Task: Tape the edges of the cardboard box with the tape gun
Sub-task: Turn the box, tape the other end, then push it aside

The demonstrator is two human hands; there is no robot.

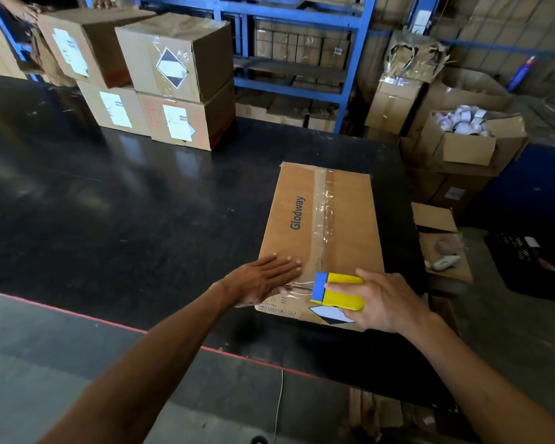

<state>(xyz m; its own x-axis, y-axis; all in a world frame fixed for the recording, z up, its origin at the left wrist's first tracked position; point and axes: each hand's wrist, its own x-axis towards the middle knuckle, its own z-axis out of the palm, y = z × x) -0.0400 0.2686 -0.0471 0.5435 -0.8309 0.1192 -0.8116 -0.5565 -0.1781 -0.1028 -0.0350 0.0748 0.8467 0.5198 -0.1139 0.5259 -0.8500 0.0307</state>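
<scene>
right hand [385, 302] fingers clamped on tape gun [340, 290]; left hand [267, 278] fingers flat, together on box [350, 219].

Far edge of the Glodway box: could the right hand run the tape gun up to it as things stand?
Probably yes: the right hand holds the tape gun at the near edge, and the box top ahead lies bare.

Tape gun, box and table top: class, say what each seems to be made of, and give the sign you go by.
Tape gun: probably hard plastic, smooth yellow shell with a blue end, evenly coloured.
Cardboard box: brown cardboard, matt, with printed lettering; a glossy, wrinkled strip of clear tape runs along its seam.
Table: dark, smooth, slightly shiny top that reflects light; material unclear, perhaps laminate or coated board.
</scene>
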